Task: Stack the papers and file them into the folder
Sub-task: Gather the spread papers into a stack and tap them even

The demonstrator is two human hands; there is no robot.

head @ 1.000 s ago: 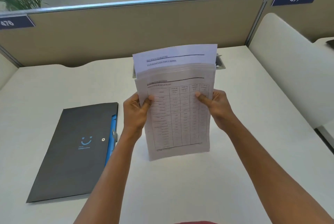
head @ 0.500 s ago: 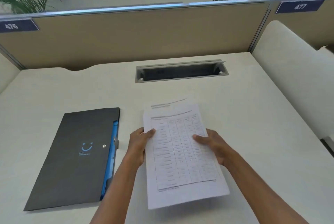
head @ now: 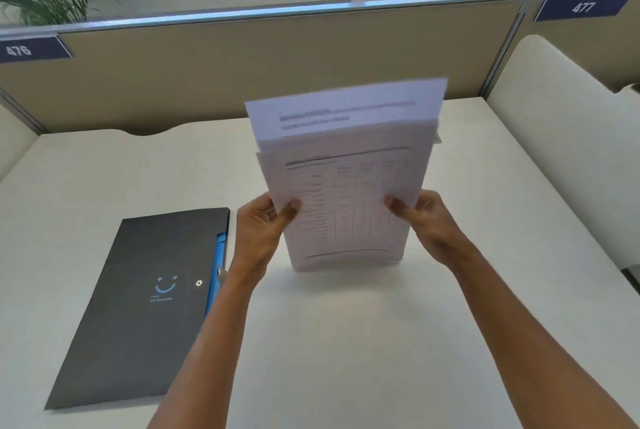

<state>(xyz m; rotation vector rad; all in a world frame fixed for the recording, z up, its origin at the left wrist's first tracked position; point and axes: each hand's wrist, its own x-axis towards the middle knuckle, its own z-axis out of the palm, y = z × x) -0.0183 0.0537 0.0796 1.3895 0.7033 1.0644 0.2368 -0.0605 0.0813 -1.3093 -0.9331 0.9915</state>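
A stack of printed white papers (head: 346,186) stands upright on its bottom edge at the middle of the desk. The front sheet carries a table, and a rear sheet sticks up above it. My left hand (head: 259,231) grips the stack's left side with the thumb on the front sheet. My right hand (head: 427,224) grips the right side the same way. A dark grey folder (head: 149,307) with a blue smile logo, a snap button and a blue inner edge lies shut and flat on the desk, to the left of my left forearm.
The white desk (head: 346,342) is bounded by a beige partition (head: 242,75) at the back and a white side panel (head: 568,138) on the right. The papers hide most of the cable slot behind them. Plants stand beyond the partition.
Half a second ago the papers were tilted down low near the desk; now both hands have raised them upright again, with the bottom edge on the desk. The folder has not moved.
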